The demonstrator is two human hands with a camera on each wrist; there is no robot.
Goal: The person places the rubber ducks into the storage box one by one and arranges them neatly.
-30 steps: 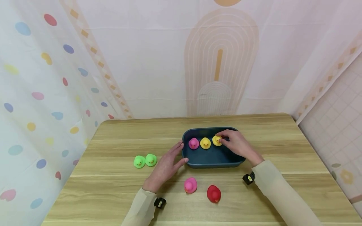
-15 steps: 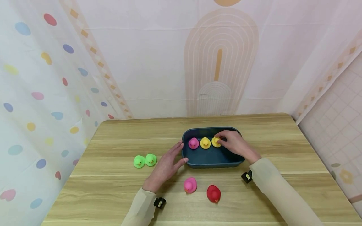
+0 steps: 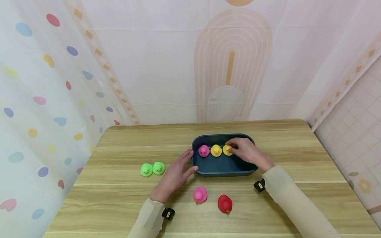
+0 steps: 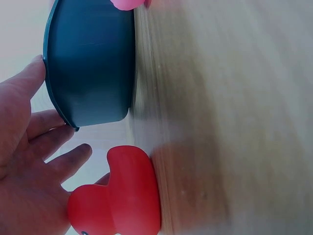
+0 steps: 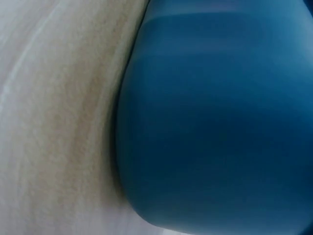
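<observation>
My right hand (image 3: 247, 151) reaches over the right end of a dark blue oblong tub (image 3: 221, 173) and pinches a yellow rubber duck (image 3: 227, 150) inside it. To the left of that duck, another yellow duck (image 3: 216, 150) and a pink duck (image 3: 203, 151) sit in a row along the tub. With straight, spread fingers and thumb, my left hand (image 3: 172, 178) touches the tub's left end. Close beside those fingers in the left wrist view stands a red duck (image 4: 129, 196), hidden under the hand in the head view. Only the tub's outer wall (image 5: 215, 122) and the table show in the right wrist view.
Two green ducks (image 3: 152, 169) stand on the wooden table (image 3: 119, 205) left of my left hand. In front of the tub are a pink duck (image 3: 200, 195) and a red duck (image 3: 225, 204). A patterned curtain (image 3: 166, 76) hangs behind the table.
My right hand has shifted very slightly left with the yellow duck in its fingers, then stayed almost still. The left hand and the other ducks have not moved.
</observation>
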